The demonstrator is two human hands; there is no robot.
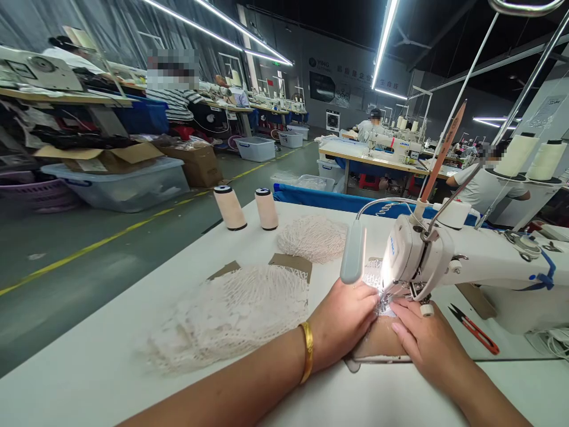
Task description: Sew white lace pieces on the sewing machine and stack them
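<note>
My left hand (344,320), with a gold bracelet (306,353) at the wrist, is left of the needle. Its fingers are closed together on white lace fabric (372,273), partly hidden under the sewing machine (402,249). To the right of the presser foot (384,302), my right hand (429,338) lies with fingers stretched out and thumb apart, touching the work at the needle. A brown, smooth piece (384,339) lies between the hands. The machine's lamp (354,252) hangs above my left fingers. What the fingertips pinch is partly hidden.
Lace pieces (249,308) and a further lace pile (313,237) lie left on the white table (111,356). Two thread cones (230,207) stand at its far edge. Red-handled thread snips (478,332) lie right. Co-workers sit at other machines beyond.
</note>
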